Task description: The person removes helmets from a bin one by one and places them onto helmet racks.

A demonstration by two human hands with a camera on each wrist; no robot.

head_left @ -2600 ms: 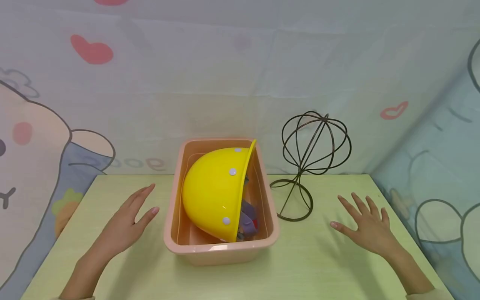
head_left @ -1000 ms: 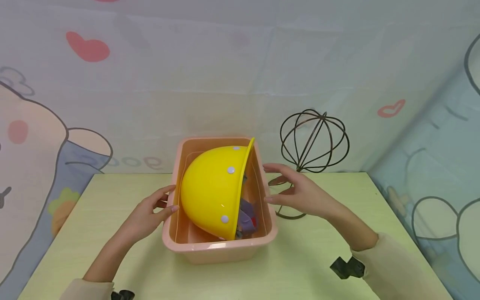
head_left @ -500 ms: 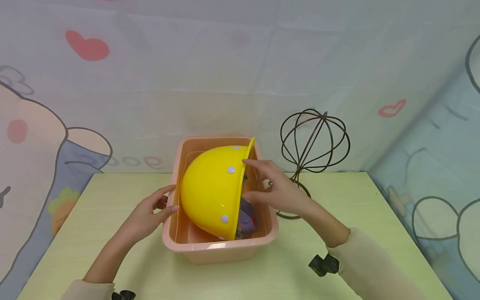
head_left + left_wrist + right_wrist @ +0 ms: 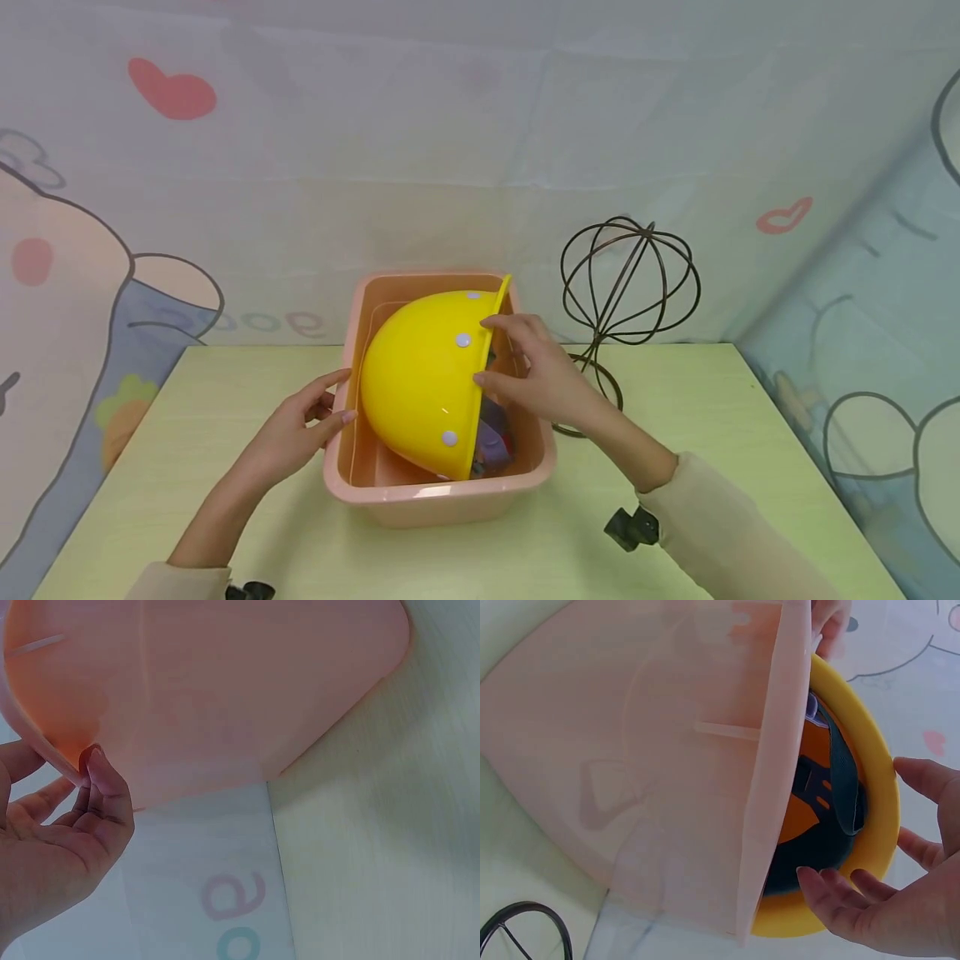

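Fingers of the right hand [image 4: 543,379], spread a moment ago, now touch the yellow helmet's [image 4: 423,383] brim at frame centre; left hand [image 4: 300,425] still rests open against the pink bin [image 4: 442,496].

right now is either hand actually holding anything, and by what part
The right hand touches the yellow helmet at its brim, fingers spread, not closed round it. The left hand rests on the pink bin's left rim. Neither grips.

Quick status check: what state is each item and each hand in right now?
Yellow hard hat: on its side inside the bin, brim facing right.
Pink plastic bin: upright on the table.
Wire hat stand: upright, bare.
Left hand: touching the bin's left rim.
Right hand: fingers at the hat's brim.
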